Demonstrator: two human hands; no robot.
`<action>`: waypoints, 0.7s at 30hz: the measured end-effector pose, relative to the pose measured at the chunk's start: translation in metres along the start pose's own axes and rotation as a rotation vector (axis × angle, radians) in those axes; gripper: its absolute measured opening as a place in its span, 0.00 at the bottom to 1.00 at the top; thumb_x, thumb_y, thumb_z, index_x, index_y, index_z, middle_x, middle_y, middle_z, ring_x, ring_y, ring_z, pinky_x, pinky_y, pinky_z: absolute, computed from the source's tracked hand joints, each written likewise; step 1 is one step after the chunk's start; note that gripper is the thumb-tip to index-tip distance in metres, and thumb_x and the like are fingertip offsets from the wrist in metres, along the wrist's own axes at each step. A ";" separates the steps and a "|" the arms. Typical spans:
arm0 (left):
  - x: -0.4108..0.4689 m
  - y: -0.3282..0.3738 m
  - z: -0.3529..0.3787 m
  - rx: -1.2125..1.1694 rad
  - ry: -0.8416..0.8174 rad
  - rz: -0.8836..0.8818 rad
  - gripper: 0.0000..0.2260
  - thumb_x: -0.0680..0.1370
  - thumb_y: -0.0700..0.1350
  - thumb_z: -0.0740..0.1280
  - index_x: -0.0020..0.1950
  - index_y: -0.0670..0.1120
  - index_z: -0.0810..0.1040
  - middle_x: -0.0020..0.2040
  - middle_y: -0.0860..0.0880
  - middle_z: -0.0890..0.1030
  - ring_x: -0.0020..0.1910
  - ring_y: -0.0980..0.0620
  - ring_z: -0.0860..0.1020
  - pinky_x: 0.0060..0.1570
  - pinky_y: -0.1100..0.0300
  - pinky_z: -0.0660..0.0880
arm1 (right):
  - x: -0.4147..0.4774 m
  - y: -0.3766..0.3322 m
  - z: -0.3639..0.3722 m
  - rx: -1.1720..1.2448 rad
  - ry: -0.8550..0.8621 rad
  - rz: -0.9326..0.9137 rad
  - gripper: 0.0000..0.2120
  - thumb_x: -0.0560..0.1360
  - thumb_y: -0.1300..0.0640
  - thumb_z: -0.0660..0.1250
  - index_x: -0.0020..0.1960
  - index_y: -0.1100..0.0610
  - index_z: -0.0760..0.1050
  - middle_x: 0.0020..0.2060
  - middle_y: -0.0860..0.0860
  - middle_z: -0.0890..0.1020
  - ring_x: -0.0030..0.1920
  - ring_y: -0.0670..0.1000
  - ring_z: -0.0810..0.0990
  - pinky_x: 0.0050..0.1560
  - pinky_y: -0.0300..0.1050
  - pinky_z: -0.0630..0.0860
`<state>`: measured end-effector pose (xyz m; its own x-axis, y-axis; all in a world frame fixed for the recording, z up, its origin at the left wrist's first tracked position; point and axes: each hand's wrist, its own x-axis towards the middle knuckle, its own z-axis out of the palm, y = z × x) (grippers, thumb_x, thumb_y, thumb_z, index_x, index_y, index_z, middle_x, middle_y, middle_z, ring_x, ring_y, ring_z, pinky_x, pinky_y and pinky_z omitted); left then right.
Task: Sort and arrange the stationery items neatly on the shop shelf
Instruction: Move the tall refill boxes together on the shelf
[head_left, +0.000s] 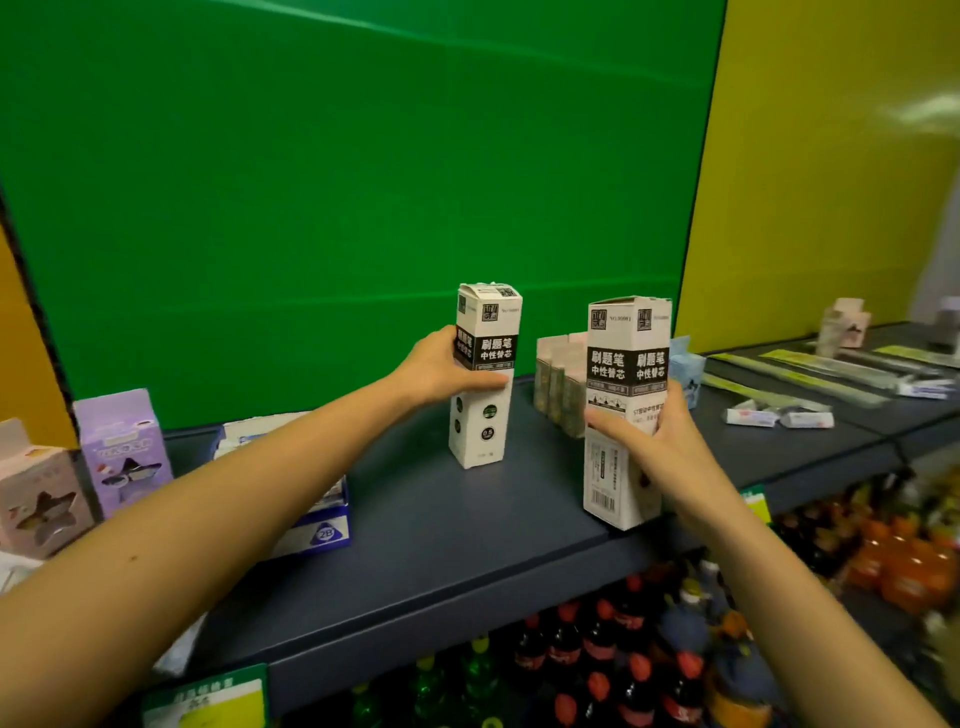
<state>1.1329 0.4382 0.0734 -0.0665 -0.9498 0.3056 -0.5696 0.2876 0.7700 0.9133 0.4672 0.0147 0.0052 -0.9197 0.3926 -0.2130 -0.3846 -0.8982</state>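
While both tall white refill boxes stand upright on the dark shelf (441, 530), I have one in each hand. My left hand (441, 371) wraps the narrow refill box (485, 379) at mid-height, thumb across its front, well back toward the green back panel (363, 182). My right hand (660, 441) clasps the wide refill box (626, 410), thumb on the front face and the other fingers round its right side, close to the shelf's front lip.

That wide box worries me most. Its base sits so near the edge that a careless nudge could tip it down onto the drink bottles (597, 660) below, and its top flap looks open, so tilting might spill what is inside. The narrow one could topple easily, or swing into the row of small packs (558, 384) just beside it.

I cannot tell whether either base fully rests on the shelf. My fingertips behind both boxes are hidden, and the items at the far right are blurred.
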 end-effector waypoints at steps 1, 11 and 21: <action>0.002 0.001 0.001 -0.004 0.015 0.008 0.21 0.67 0.42 0.75 0.57 0.44 0.73 0.58 0.46 0.79 0.55 0.49 0.77 0.59 0.54 0.73 | -0.001 0.001 -0.007 0.002 -0.003 0.008 0.28 0.68 0.49 0.72 0.64 0.46 0.63 0.58 0.43 0.78 0.59 0.49 0.76 0.64 0.56 0.72; -0.001 0.059 0.035 -0.197 -0.173 0.178 0.28 0.65 0.44 0.76 0.62 0.45 0.71 0.58 0.50 0.80 0.56 0.53 0.79 0.62 0.52 0.73 | -0.020 0.000 -0.081 -0.004 0.053 0.018 0.34 0.66 0.36 0.65 0.68 0.48 0.61 0.60 0.41 0.74 0.60 0.40 0.73 0.62 0.45 0.69; 0.014 0.120 0.181 -0.263 -0.297 0.185 0.22 0.66 0.42 0.75 0.58 0.47 0.74 0.56 0.47 0.81 0.55 0.48 0.79 0.60 0.47 0.74 | -0.031 0.046 -0.229 -0.142 0.252 0.014 0.32 0.71 0.36 0.59 0.70 0.50 0.59 0.61 0.45 0.72 0.58 0.41 0.72 0.59 0.42 0.69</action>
<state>0.9153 0.4373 0.0687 -0.4023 -0.8625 0.3071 -0.3008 0.4414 0.8454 0.6801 0.4958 0.0067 -0.2375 -0.8694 0.4332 -0.3460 -0.3410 -0.8741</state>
